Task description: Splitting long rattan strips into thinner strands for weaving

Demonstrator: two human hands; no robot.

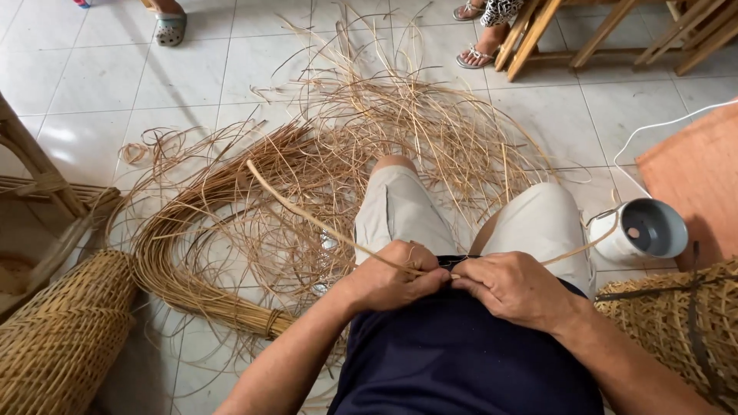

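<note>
Head view: a seated person in pale shorts and a dark shirt works a rattan strip (307, 215) above the lap, over a white tiled floor (100, 84). Left hand (396, 275) is curled shut, thumb and fingers pinching the strip where it crosses the lap. Right hand (511, 286) meets it knuckle to knuckle, fingers closed on the same strip just beside the left fingertips. From the pinch, one length of the strip runs up and left across the left knee, its far end rising over the floor; a thinner length arcs right past the right knee toward a white cup (644, 230) standing on the floor. A loose pile of cane (369, 131) fans out ahead of the knees, with a tied bundle (192, 284) curving along its left side. A woven basket (65, 338) lies at lower left, and another woven piece (669, 315) sits at the right edge, just beside the right forearm. Sandalled feet (171, 27) of other people stand at the top, near wooden chair legs (538, 31).
</note>
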